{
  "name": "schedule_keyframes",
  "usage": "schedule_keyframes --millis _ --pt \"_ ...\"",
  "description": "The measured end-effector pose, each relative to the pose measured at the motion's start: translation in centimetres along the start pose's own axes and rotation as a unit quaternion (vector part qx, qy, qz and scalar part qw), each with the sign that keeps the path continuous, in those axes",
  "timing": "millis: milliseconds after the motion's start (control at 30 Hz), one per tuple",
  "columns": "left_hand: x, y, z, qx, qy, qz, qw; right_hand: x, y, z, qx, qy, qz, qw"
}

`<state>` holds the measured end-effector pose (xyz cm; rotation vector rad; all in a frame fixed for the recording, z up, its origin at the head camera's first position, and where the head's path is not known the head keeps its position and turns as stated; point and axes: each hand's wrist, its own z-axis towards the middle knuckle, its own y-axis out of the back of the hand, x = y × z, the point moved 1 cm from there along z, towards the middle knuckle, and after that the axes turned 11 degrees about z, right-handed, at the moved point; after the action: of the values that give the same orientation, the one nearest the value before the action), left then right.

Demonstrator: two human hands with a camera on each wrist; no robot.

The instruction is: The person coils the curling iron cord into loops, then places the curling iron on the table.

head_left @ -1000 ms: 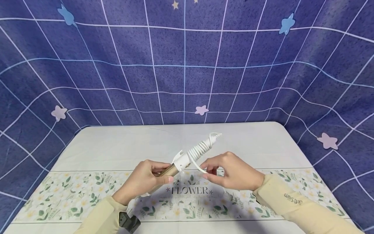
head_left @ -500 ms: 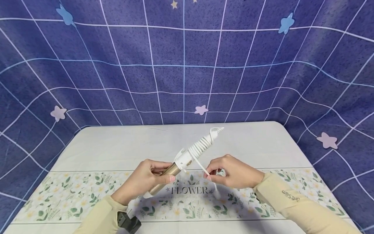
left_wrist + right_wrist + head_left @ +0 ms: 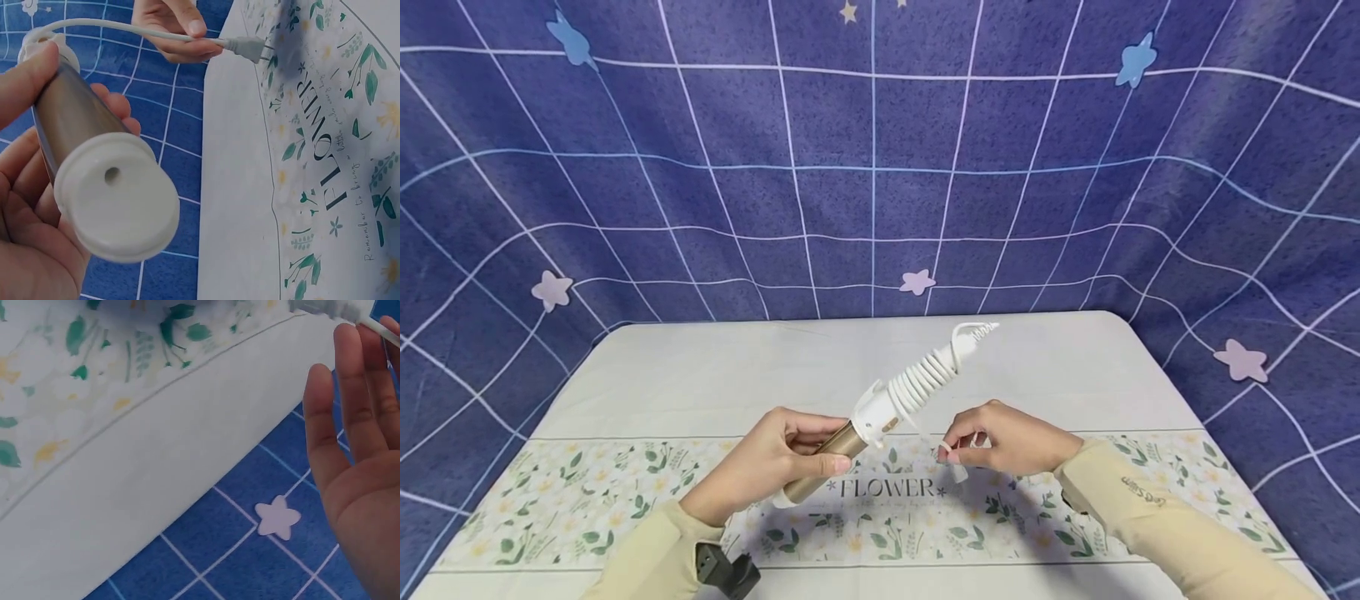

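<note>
A curling iron with a gold barrel and white end cap slants up to the right above the table. My left hand grips it round the barrel. White cord is wound in several turns about the handle, with a loop at its tip. Off to the right, my right hand pinches the cord's loose end between thumb and fingers, near the two-pin plug. In the right wrist view only the plug's blurred edge shows, beside the fingertips.
Beneath both hands is a table with a white cloth, crossed by a flower-printed band lettered FLOWER. A blue grid-patterned curtain with stars surrounds its back and sides. A black wrist device sits on the left sleeve.
My right hand has moved a little to the right with the cord's loose end. The curling iron has shifted slightly up and right, and its plug now shows below the right fingers.
</note>
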<state>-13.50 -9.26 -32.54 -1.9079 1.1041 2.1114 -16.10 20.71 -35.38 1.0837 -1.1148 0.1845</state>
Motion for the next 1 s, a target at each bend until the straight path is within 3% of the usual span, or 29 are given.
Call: schedule_keyframes --millis 167,300,367,433,500,600,767,1000 --pt "-0.2 -0.1 -0.2 0.029 -0.038 0.014 0.9988 -1.0 0.3 0.0 0.008 -0.036 0.023 0.9991" --pt "-0.1 -0.4 -0.2 0.056 -0.070 0.014 0.9959 -1.7 0.8 -0.1 -0.028 -0.083 0.021 0.9959" --pt "0.0 -0.5 -0.1 0.066 -0.076 0.010 0.9949 -1.8 1.1 0.0 -0.057 -0.073 -0.003 0.9957" --pt "0.1 -0.6 -0.1 0.075 -0.076 0.004 0.9943 -1.9 1.4 0.2 -0.075 -0.030 -0.034 0.9962" --pt "0.1 -0.7 -0.1 0.088 -0.080 -0.001 0.9928 -1.9 1.7 0.5 -0.080 0.026 -0.065 0.9944" --pt "0.1 -0.9 -0.1 0.112 -0.101 0.005 0.9885 -1.6 1.9 1.1 -0.071 0.071 -0.093 0.9906" --pt "-0.1 -1.2 -0.1 0.134 -0.137 0.038 0.9808 -1.1 2.2 1.6 -0.078 0.038 -0.130 0.9878" --pt "-0.2 -1.2 -0.2 0.137 -0.127 0.072 0.9796 -0.6 2.5 1.5 -0.083 0.039 -0.155 0.9836"
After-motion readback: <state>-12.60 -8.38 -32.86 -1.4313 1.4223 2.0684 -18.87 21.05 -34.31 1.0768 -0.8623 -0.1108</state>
